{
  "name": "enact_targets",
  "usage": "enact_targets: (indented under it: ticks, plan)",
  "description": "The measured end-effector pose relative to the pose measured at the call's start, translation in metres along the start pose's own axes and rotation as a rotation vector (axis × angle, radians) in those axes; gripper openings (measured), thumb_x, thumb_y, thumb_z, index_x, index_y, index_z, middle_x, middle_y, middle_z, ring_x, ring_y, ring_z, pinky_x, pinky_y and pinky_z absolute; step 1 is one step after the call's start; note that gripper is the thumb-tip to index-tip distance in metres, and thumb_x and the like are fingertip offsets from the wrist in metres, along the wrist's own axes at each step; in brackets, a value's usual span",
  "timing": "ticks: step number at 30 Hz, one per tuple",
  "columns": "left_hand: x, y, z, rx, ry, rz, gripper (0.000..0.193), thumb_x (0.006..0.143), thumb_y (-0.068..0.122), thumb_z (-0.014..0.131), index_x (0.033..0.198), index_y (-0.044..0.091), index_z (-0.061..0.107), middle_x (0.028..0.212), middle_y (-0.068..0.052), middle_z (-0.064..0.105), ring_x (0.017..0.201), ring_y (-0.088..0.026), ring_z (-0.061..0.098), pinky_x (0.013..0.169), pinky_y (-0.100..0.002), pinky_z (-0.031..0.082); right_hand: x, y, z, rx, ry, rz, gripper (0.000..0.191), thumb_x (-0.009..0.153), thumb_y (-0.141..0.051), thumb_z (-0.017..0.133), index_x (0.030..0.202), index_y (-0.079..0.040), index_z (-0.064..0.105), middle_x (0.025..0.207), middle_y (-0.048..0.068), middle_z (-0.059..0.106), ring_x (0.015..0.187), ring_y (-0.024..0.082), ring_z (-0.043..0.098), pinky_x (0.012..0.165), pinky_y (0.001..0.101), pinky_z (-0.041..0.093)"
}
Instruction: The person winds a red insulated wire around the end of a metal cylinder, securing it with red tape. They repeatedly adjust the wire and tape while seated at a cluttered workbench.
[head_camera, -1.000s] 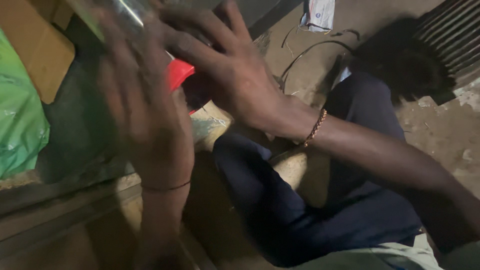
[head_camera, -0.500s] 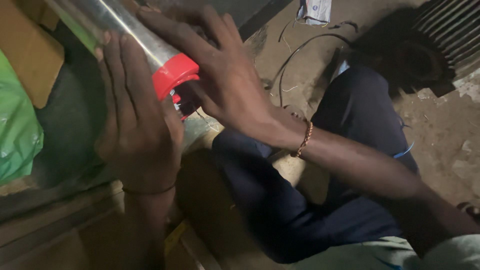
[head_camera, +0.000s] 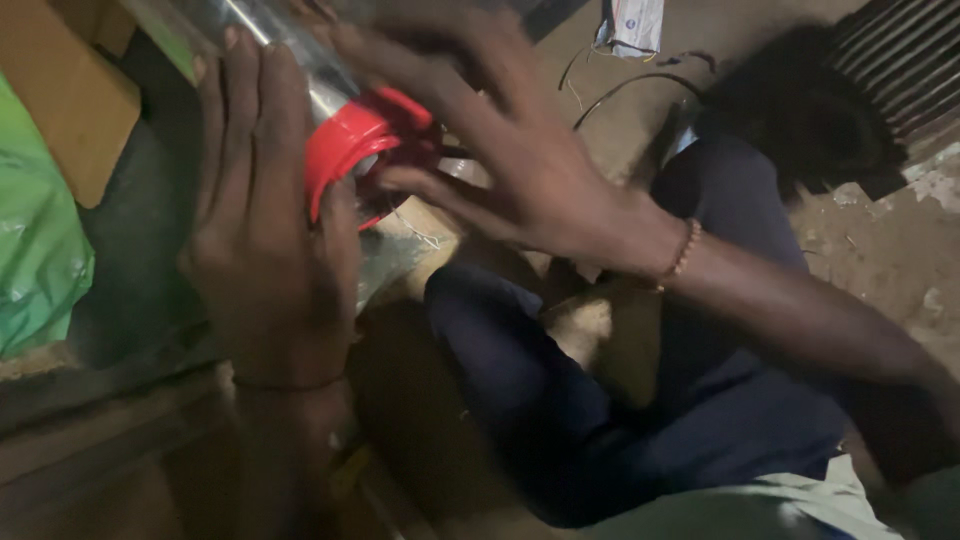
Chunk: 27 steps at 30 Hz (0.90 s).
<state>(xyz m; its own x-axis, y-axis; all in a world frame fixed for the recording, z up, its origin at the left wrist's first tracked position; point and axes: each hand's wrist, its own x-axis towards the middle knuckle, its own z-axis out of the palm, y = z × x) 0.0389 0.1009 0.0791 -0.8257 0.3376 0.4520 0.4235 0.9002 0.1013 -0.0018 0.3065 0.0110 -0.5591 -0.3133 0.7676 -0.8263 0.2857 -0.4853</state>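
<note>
A shiny metal cylinder (head_camera: 290, 55) with a red end cap (head_camera: 352, 140) slants down from the upper left. My left hand (head_camera: 265, 235) lies flat along the cylinder's side, fingers up, thumb against the red cap. My right hand (head_camera: 500, 150) reaches in from the right with fingers spread over the red cap; it is blurred, and its grip is unclear. A beaded bracelet (head_camera: 680, 252) sits on the right wrist.
A green plastic bag (head_camera: 35, 250) and brown cardboard (head_camera: 70, 90) lie at left. My legs in dark blue trousers (head_camera: 620, 400) are folded on the dirt floor. Wires (head_camera: 620, 85) and a small packet (head_camera: 630, 25) lie at top; a corrugated metal sheet (head_camera: 900, 70) is at upper right.
The cylinder with its red cap came into clearer view and nearer the camera. My left hand shifted along its side, and my right hand moved over the cap.
</note>
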Motion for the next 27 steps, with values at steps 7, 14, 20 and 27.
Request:
enact_targets:
  ticks: [7,14,20,27]
  plan:
    - [0.004,0.005,0.002,-0.038,0.005,-0.034,0.052,0.104,-0.006,0.064,0.154,0.003,0.049,0.162,-0.016,0.046,0.153,-0.036,0.043,0.127,-0.041,0.046,-0.033,0.005,0.007,0.136,0.048,0.124,0.042,0.111,-0.016,0.073,0.145,-0.008,0.050,0.132,0.012,0.059,0.115,0.025,0.068,0.095,0.0346,0.062]
    - [0.002,0.009,0.002,-0.066,0.011,-0.047,0.049,0.108,-0.007,0.062,0.155,0.003,0.050,0.163,-0.019,0.044,0.155,-0.037,0.042,0.129,-0.042,0.045,-0.030,-0.017,0.016,-0.018,0.120,0.306,0.013,0.105,-0.006,0.074,0.111,-0.003,0.064,0.100,0.011,0.062,0.083,0.023,0.069,0.067,0.0332,0.054]
    - [-0.014,0.000,0.018,-0.261,0.108,-0.167,0.058,0.106,-0.007,0.057,0.160,0.011,0.042,0.170,-0.014,0.030,0.158,-0.032,0.031,0.133,-0.038,0.037,-0.013,-0.027,0.029,0.097,0.216,0.515,0.031,0.098,-0.012,0.077,0.109,-0.001,0.050,0.096,0.006,0.067,0.069,0.021,0.070,0.060,0.0327,0.054]
    - [-0.033,-0.007,0.039,-0.362,0.103,-0.246,0.071,0.106,-0.007,0.051,0.164,0.014,0.016,0.171,-0.009,0.021,0.162,-0.028,0.024,0.138,-0.035,0.026,-0.014,-0.019,0.045,0.008,0.149,0.430,0.038,0.111,-0.017,0.073,0.137,-0.006,0.048,0.131,0.010,0.049,0.107,0.024,0.070,0.085,0.0310,0.063]
